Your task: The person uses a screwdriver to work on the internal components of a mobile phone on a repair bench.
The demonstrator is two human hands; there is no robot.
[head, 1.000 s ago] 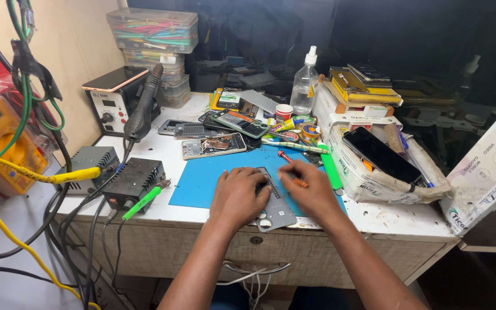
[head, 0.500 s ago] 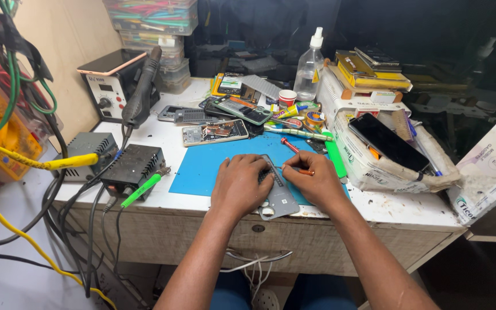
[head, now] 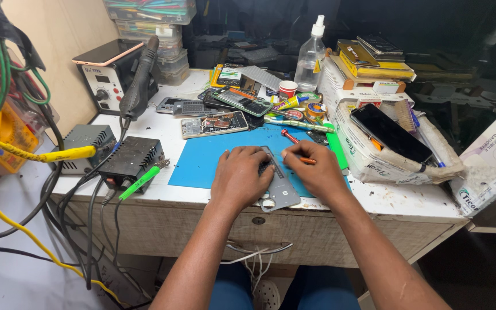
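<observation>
Grey flat phone body, rectangular, lies on the blue rubber work mat at the near edge of the white desktop, partly overhanging the mat's front border. Long axis runs from far-left to near-right, slightly off the line of sight; the end with the round camera holes points toward the person, the other end toward the clutter at the back. Left hand lies palm-down over the phone body's left half, fingers curled and pressing it flat rather than wrapping it. Right hand is pinched on a slim orange-handled tool, thumb and forefinger closed around it, tip lying over the phone body's upper part; exact contact point cannot be told. Behind the mat: an opened phone with exposed board, a clear plastic spray bottle, a small red-and-white cup, a red-capped screwdriver. Right side: a white cardboard box with a black phone lying across it. Left side: a black metal power box, a green-handled probe, a white hot-air station with its black handpiece, yellow and green cables. Desk front is pale wood-grain with a drawer handle; wall at left is beige.
</observation>
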